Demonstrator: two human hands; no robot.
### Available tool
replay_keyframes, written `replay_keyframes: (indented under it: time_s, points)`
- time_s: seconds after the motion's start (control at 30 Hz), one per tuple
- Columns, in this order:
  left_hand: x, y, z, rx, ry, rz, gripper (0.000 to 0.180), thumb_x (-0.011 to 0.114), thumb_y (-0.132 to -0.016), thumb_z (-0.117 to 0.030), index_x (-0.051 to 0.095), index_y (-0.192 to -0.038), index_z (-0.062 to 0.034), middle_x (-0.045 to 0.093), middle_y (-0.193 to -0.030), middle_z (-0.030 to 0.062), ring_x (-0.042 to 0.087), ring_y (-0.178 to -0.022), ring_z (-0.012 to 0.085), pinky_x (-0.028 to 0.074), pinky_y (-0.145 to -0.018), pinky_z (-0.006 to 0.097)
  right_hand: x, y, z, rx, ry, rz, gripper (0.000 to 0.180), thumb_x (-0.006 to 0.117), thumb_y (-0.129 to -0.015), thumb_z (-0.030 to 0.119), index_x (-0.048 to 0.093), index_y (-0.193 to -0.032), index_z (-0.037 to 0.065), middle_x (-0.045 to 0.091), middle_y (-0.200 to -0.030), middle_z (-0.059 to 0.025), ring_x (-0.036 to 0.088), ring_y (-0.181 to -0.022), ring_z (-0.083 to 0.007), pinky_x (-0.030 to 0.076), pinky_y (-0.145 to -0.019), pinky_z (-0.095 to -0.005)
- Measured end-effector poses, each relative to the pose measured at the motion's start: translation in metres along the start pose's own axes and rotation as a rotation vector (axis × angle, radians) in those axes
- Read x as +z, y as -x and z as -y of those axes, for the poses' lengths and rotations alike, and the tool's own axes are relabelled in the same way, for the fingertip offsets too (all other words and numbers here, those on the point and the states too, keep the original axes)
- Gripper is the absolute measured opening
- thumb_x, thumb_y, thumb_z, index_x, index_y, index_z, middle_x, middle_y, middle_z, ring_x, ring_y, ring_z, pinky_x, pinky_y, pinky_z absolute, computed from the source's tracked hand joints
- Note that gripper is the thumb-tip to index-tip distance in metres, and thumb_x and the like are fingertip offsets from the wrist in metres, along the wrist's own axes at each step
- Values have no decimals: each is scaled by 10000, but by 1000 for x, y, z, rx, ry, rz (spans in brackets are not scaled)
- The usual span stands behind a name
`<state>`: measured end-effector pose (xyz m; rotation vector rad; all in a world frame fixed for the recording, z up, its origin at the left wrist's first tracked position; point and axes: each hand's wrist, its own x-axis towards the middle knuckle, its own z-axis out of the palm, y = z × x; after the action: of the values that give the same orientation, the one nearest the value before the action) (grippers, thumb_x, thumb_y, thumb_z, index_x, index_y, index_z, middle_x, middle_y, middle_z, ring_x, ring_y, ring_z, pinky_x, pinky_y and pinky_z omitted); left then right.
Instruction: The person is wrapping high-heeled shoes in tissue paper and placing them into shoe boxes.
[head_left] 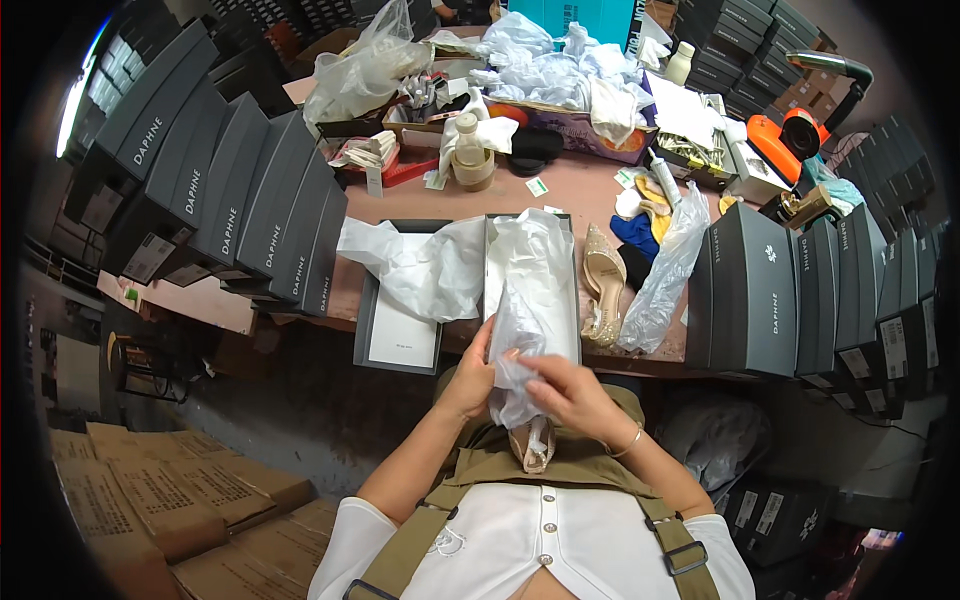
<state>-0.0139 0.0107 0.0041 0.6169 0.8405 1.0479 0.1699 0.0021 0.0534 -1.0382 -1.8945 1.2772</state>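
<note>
My left hand [468, 375] is wrapped around one side of a thin whitish wrapping [515, 340], held over my lap at the table's near edge. From its lower end pokes a glittery beige shoe [538, 452], with white stuffing in its opening. My right hand [578, 400] reaches across from the other side, fingers bent onto the wrapping; its fingertips are slightly blurred. Just beyond lies an open shoe box [567, 320] lined with white tissue paper [530, 250]. Its matching shoe [603, 280], sparkly gold with a heel, rests on the table right of the box.
Left of the box sits a grey lid [368, 335] with tissue on it. Stacked dark shoe boxes flank me on the left [245, 200] and right [755, 290]. A plastic bag [665, 275], bottle [467, 145], carton of crumpled paper [570, 120] and orange tool [785, 145] crowd the table.
</note>
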Motion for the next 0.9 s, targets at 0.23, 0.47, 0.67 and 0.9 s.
replay_keyframes:
  time_s: [0.23, 0.47, 0.67, 0.9]
  points:
    - [-1, 1, 7, 31, -108, -10, 687, 586, -907, -68, 204, -1474, -2, 406, -1401, 112, 426, -1243, 168, 351, -1043, 306, 4, 1, -11, -139, 686, 12, 385, 671, -701, 39, 620, -1081, 78, 561, -947, -110, 534, -897, -255, 379, -772, -354]
    - [4, -3, 0, 102, -282, -33, 656, 546, -937, -84, 183, -1476, 9, 366, -1434, 132, 393, -1275, 184, 330, -1059, 304, 12, -33, -47, -131, 482, -315, 764, 638, -667, -49, 374, -1372, 77, 535, -1113, -190, 555, -991, -399, 457, -819, -455]
    - [6, 11, 6, 338, -891, -58, 847, 642, -868, -133, 87, -1497, -14, 333, -1456, 174, 393, -1304, 245, 340, -1058, 348, 15, -34, -56, -170, 300, -264, 682, 547, -787, -5, 288, -1417, 14, 534, -1125, -254, 582, -979, -413, 500, -809, -433]
    - [16, 3, 18, 472, -1030, -216, 737, 599, -799, 18, 257, -1451, 16, 476, -1323, 261, 526, -1184, 343, 408, -997, 366, -25, -14, -20, 127, 24, 73, 744, 602, -791, 16, 268, -1456, 26, 516, -1232, -225, 570, -982, -287, 458, -852, -365]
